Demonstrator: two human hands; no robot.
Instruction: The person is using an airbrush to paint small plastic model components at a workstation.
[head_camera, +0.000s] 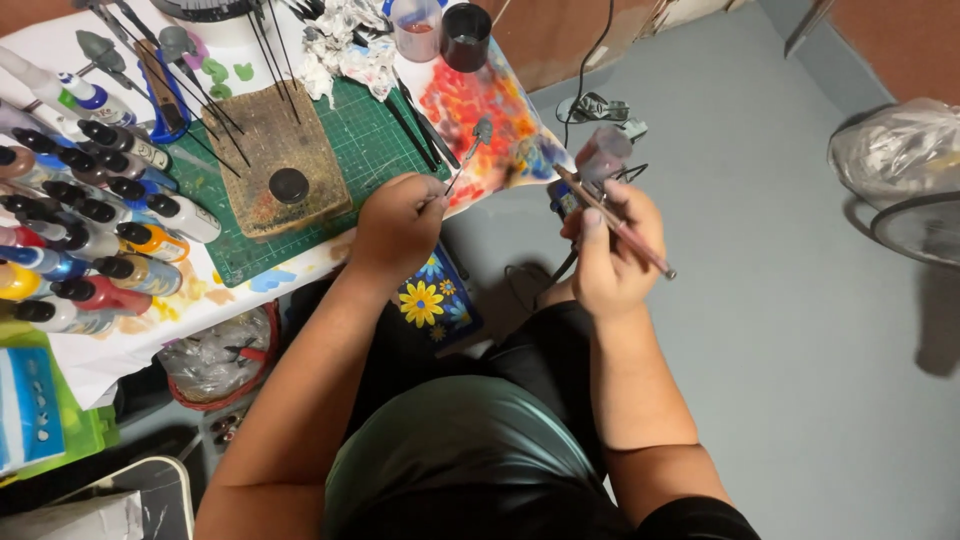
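My left hand is closed around a thin stick that carries a small grey model part at its tip, held over the paint-stained paper at the table's edge. My right hand grips an airbrush with a small cup on top. Its nozzle end points toward the grey part, and the two are a short gap apart. A dark hose runs down from the airbrush toward the floor.
A green cutting mat holds a stained wooden block with thin sticks standing in it. Several paint bottles lie at the left. Two cups stand at the back. A bagged fan and cables sit on the grey floor.
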